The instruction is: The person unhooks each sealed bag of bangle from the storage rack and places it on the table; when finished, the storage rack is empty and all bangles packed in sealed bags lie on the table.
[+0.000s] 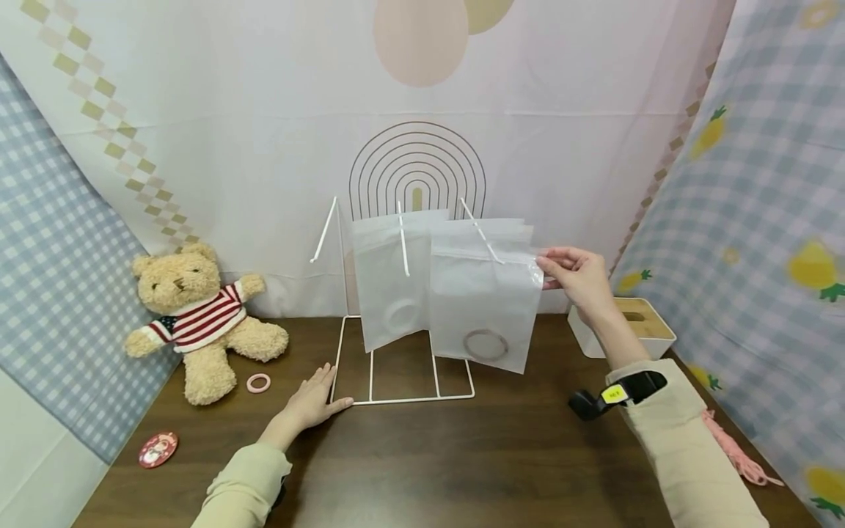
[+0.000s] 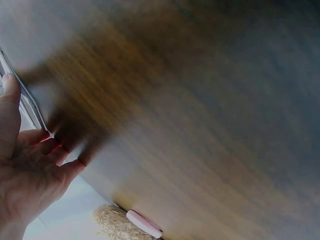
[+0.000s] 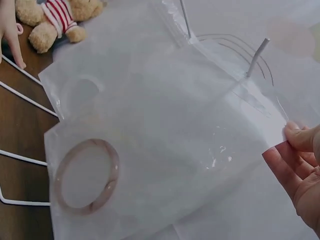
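Dark wood table point(image 1: 462, 462) lay under my left hand point(image 1: 315, 400), fingers flat beside the white wire rack point(image 1: 403, 400). Beyond it, my right hand point(image 1: 577, 279) pinched the top corner of a frosted bag point(image 1: 485, 308) hanging on the rack, a bangle point(image 1: 485, 345) inside.

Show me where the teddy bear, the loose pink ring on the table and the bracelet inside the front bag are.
teddy bear point(image 1: 198, 319), head view, on its striped sweater.
pink ring point(image 1: 258, 383), head view, on the ring's band, beside the bear's foot.
bracelet point(image 3: 113, 172), right wrist view, on the right side of its band, seen through the frosted bag.
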The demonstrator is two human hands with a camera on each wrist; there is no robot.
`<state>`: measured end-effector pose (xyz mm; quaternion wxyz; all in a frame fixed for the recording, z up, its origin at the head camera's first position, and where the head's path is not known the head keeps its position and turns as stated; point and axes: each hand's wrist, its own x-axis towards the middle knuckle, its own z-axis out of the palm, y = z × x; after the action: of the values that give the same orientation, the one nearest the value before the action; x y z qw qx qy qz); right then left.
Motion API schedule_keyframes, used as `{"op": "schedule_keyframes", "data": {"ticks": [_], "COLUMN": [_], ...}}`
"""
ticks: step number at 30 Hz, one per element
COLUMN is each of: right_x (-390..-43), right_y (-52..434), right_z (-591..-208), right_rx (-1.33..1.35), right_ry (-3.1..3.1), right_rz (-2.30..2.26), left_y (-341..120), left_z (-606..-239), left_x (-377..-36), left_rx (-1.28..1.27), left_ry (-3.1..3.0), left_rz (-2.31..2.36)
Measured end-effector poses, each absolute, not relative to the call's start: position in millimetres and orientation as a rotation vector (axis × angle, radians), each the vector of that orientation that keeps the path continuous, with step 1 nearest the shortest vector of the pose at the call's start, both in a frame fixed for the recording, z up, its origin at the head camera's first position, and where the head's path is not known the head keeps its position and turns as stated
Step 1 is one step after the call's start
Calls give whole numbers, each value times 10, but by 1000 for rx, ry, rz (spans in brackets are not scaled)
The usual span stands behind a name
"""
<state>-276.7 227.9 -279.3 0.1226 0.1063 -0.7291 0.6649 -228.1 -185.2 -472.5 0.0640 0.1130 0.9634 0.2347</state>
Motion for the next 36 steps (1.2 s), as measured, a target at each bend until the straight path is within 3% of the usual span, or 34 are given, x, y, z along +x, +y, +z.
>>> {"op": "schedule_keyframes", "data": {"ticks": [25, 36], "right_x": [-2446, -2640], "right_y": [2633, 3220], "right_z": [-2613, -2849], "right_rx": [550, 239], "right_ry": [-1960, -2398], "right_rz": [2215, 2190], "left_y": [-1843, -1833], "left_z": [-4728, -4708], "left_x": [-2316, -2313], "left_rx": [334, 344], "left_ry": [2910, 2919], "left_rz": [702, 685]}}
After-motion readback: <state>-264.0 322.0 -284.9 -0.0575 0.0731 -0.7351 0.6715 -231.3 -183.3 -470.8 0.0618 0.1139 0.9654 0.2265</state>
